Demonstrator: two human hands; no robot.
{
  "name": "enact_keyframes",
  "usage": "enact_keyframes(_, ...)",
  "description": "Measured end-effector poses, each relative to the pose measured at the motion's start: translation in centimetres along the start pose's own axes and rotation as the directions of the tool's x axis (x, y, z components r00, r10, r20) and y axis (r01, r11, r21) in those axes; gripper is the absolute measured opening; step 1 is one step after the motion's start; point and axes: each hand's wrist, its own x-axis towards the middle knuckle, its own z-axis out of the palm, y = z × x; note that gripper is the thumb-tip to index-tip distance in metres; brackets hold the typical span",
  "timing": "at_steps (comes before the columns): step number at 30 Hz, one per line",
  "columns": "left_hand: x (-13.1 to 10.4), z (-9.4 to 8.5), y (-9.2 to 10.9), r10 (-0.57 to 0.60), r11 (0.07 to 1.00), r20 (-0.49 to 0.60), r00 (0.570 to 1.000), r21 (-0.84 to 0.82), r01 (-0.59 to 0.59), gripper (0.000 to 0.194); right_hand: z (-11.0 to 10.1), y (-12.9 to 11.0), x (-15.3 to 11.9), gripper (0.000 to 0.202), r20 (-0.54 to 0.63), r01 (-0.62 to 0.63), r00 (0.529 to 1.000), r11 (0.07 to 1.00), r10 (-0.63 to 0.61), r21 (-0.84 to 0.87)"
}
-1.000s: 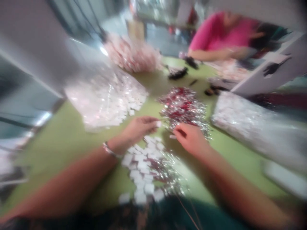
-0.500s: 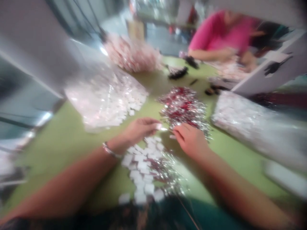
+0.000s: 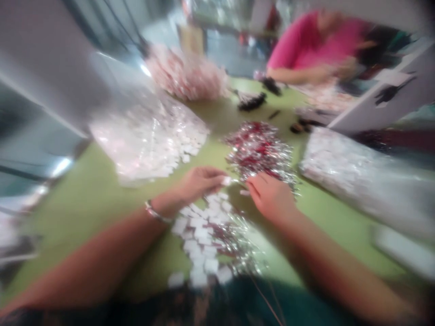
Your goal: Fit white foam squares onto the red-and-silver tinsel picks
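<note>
Hands point(image 3: 203, 184), 2 foreground, 1 pinched white piece point(image 3: 226, 180)

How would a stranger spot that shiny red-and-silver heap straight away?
On the green table, find the person's right hand. Just beyond it, between two plastic bags, lies the heap. A smaller silvery pile lies nearer the person, beside loose white pieces; this heap is bigger and brighter red.

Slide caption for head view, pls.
Left hand pinches a white piece beside the right hand, near a red-silver pile on a green table.
</note>
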Motion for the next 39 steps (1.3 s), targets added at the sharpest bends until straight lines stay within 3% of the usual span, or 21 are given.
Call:
enact_keyframes(6,-0.3,0.8,0.8,0.036,0.986,0.050,0.998,0.163,-0.044,0.024,0.4,-1.3,0.1,0.026,0.233,-0.029,0.972,0.999,0.023,0.024)
enact_keyframes(12,-0.6,1.1,0.9,0.094,0.969,0.128,0.987,0.217,-0.121,0.024,0.2,-2.5,0.4,0.025,0.334,-0.123,0.938,0.989,0.089,0.080)
enact_keyframes(18,-0.6,1.1,0.6,0.069,0.984,0.148,0.987,0.155,-0.092,0.022,-0.1,-2.8,0.5,0.025,0.361,-0.179,0.925,0.975,0.120,0.132)
enact_keyframes(23,-0.6,0.7,0.9,0.045,0.999,0.109,0.993,-0.033,-0.042,0.035,0.2,-1.7,0.3,0.027,0.240,-0.153,0.967,0.941,0.080,0.301)
enact_keyframes(26,-0.5,0.7,0.6,0.019,0.995,0.101,0.995,-0.098,-0.009,0.036,0.6,-1.7,0.1,0.030,0.182,-0.112,0.982,0.942,0.055,0.318)
enact_keyframes(29,-0.5,0.9,0.1,-0.009,1.000,0.061,0.998,-0.014,0.010,0.028,1.0,-2.5,0.1,0.030,0.194,-0.112,0.980,0.945,0.053,0.308)
enact_keyframes(34,-0.5,1.0,0.7,0.015,0.987,0.051,0.999,0.159,-0.022,0.026,0.6,-2.6,0.7,0.026,0.322,-0.196,0.943,0.926,0.087,0.323)
enact_keyframes(37,-0.6,0.5,2.0,0.073,0.968,0.194,0.978,0.223,-0.116,0.022,-0.7,-0.6,1.2,0.029,0.428,-0.232,0.904,0.846,0.006,0.479)
enact_keyframes(39,-0.9,0.2,2.6,0.100,0.951,0.353,0.930,0.240,-0.194,0.018,-1.6,1.2,1.4,0.033,0.416,-0.266,0.908,0.827,0.042,0.495)
